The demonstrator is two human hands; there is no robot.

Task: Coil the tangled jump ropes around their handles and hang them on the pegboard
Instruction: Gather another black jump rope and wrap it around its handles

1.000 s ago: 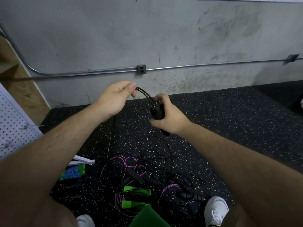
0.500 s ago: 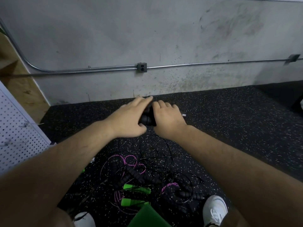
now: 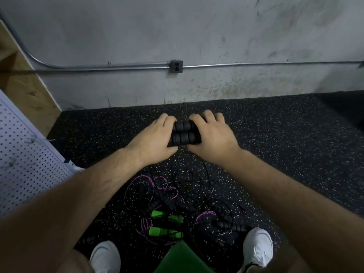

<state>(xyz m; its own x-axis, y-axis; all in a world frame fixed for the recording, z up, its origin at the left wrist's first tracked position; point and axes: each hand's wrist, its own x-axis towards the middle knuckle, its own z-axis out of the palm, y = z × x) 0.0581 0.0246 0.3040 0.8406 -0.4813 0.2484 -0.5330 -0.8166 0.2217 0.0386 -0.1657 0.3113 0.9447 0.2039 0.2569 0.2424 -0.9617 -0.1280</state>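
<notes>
I hold two black handles side by side, one in front of the other. They look fat and bumpy, like soft foam rings in a row. My left hand is wrapped around their end at 9 o'clock, and my right hand is wrapped around the end at 3 o'clock. Both hands squeeze tight on them, out in front of me above the floor.

Toward 6 o'clock, between my white shoes, lies the tangled pile of ropes. The cords are thin, some black and some pink, all looped and crossed. Two bright green handles lie in the pile.

The floor is black rubber with tiny light specks. The white pegboard full of small holes is at 9 o'clock. The gray wall at 12 o'clock looks rough and stained.
</notes>
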